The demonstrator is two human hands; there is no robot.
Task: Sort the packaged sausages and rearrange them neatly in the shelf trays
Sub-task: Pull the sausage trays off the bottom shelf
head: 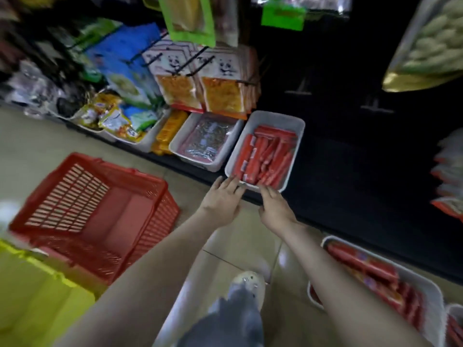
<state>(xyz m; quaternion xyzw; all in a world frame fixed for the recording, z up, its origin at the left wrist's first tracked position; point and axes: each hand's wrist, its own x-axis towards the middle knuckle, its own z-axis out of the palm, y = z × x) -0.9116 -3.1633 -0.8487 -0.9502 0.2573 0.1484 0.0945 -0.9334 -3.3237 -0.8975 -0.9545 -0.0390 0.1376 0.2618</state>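
Step in hand: judged as squaring the white tray (pixel 275 118) on the low shelf (pixel 350 171), or getting ready to tidy the packs inside it.
Left hand (pixel 221 200): fingers straight and a little spread, holding nothing; tips at the near left corner of the tray, touching the rim or just short of it, hard to tell.
Right hand (pixel 275 210): fingers stretched forward and close together, nothing seen in them; tips on or just over the near rim.
Sausages (pixel 268 156): red packs lying lengthwise in the tray, neat on the left side, tilted and crossing on the right side; just beyond the fingertips of both hands.
Second tray (pixel 426 289): at the near right by the shelf edge, with more red packs inside, well apart from both hands.
Neighbours: tray of dark packets (pixel 198 164) just left of the white tray; red basket (pixel 155 221) on the floor at the left, nothing seen inside.
Progress: seems well along for this tray, not finished.
Next move: probably a reach over the rim to lift the tilted packs and lay them parallel; calls for taking one pack at a time, without disturbing the neat left row.
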